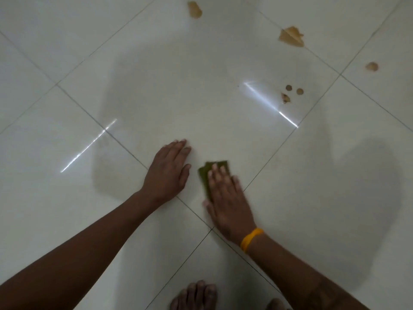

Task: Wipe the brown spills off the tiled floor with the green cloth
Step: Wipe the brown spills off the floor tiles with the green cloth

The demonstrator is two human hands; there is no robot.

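- Right hand [225, 198], yellow band [251, 239] at the wrist, lies flat with straight fingers pressing a folded green cloth [206, 175] onto the glossy white tiled floor [89, 63].
- Left hand [167, 171] rests palm-down on the tile just beside the cloth — fingers straight, holding nothing.
- Brown spills [291, 36] lie well ahead of the right hand — untouched.
- Bare toes [196, 294] show behind both hands.

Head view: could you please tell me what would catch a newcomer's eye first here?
Low in the middle, the right hand presses a folded green cloth flat on the glossy white tiled floor, the left hand braced beside it. Brown spills dot the tiles far ahead, upper right.
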